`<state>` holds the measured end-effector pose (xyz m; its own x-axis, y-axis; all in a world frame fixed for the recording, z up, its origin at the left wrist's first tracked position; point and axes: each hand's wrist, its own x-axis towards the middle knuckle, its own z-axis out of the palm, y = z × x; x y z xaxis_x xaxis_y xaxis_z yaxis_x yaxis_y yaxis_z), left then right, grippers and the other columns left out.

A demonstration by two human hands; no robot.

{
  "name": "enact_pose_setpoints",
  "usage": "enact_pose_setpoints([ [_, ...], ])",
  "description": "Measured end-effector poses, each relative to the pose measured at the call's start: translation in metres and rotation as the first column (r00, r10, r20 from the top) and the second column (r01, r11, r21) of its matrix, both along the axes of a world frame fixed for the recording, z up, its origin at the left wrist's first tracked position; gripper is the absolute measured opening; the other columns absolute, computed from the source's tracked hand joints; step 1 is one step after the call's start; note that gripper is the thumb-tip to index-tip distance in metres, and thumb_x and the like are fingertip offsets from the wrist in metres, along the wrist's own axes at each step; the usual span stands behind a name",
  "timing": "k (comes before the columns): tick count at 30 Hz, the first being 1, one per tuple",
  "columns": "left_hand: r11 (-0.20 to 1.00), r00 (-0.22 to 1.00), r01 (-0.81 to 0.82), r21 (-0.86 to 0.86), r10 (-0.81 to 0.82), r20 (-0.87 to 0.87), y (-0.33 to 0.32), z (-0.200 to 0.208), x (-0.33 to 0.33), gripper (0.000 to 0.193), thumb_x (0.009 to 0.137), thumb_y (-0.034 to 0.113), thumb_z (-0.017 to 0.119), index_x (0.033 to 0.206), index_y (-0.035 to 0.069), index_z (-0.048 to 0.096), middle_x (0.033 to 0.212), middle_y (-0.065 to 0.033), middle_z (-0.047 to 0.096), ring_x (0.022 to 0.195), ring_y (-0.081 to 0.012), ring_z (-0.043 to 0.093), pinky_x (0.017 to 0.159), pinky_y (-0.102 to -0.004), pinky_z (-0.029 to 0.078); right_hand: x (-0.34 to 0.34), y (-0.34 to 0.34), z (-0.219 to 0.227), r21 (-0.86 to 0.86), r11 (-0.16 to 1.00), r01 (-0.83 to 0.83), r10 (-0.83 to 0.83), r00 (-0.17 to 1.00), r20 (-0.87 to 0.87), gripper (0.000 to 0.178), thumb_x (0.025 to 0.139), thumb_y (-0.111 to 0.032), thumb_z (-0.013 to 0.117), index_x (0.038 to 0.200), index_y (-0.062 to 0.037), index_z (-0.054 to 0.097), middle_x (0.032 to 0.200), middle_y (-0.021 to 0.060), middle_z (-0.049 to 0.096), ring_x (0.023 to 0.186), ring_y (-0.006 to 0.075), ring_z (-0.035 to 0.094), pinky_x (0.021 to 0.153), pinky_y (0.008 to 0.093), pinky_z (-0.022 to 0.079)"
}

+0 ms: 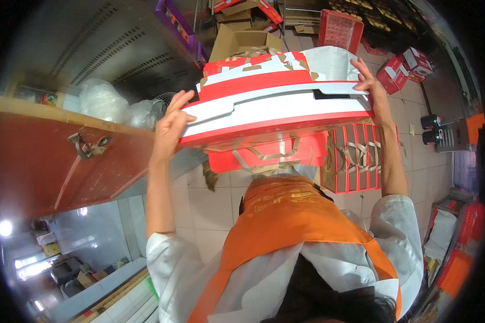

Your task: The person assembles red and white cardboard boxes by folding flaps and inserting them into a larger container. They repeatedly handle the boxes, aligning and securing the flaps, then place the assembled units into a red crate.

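Note:
A red and white cardboard gift box is held up in front of me, its long slotted white edge toward me. My left hand grips its left end, fingers bent over the corner. At the other end my right hand holds the right corner, fingers along the top edge. Just beyond the box are red and white card pieces with tan bits and a pale sheet. Below it shows a red gift box with tan ribbon handles, partly hidden by the held one.
Several red boxes with ribbon handles stand in a row on the tiled floor, right. An open carton and a red crate lie beyond. Left is a brown wooden panel with a latch; clear plastic bags sit behind it.

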<state>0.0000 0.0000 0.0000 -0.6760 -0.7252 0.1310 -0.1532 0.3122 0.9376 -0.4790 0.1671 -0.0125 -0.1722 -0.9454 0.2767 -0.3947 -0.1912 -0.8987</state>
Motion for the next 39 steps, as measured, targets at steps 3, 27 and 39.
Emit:
enact_pose_setpoints([
  [3, 0.989, 0.956, 0.051, -0.139, -0.008, 0.295, 0.005, 0.021, -0.011, 0.039, 0.082, 0.014, 0.065, 0.119, 0.010, 0.053, 0.143, -0.0144, 0.033, 0.135, -0.0297, 0.024, 0.109, -0.0424, 0.022, 0.003, 0.000, 0.020, 0.222, 0.975, -0.030, 0.093, 0.956, -0.279, 0.056, 0.081, -0.047, 0.060, 0.127, -0.0166, 0.049, 0.141, 0.0144, 0.037, 0.137, 0.0313, 0.022, 0.112, 0.0479, 0.018],
  [27, 0.928, 0.768, 0.071, -0.367, 0.184, 0.613, -0.010, 0.031, -0.030, 0.060, 0.085, 0.030, 0.061, 0.138, 0.015, 0.037, 0.133, -0.0132, 0.045, 0.120, -0.0303, 0.045, 0.097, -0.0399, 0.040, 0.013, -0.016, 0.074, 0.616, 0.769, -0.172, 0.476, 0.797, -0.371, 0.054, 0.089, -0.035, 0.056, 0.133, -0.0078, 0.041, 0.130, 0.0153, 0.049, 0.121, 0.0286, 0.046, 0.097, 0.0359, 0.040],
  [39, 0.799, 0.834, -0.476, 0.369, 0.543, -0.100, 0.048, 0.047, -0.010, 0.058, 0.095, 0.048, 0.041, 0.133, 0.005, 0.039, 0.127, -0.0122, 0.050, 0.112, -0.0223, 0.052, 0.094, -0.0353, 0.044, 0.022, 0.056, 0.059, 0.294, 0.956, 0.007, -0.172, 0.824, 0.539, 0.057, 0.092, -0.059, 0.034, 0.115, -0.0101, 0.052, 0.133, 0.0178, 0.044, 0.127, 0.0269, 0.039, 0.102, 0.0401, 0.039],
])
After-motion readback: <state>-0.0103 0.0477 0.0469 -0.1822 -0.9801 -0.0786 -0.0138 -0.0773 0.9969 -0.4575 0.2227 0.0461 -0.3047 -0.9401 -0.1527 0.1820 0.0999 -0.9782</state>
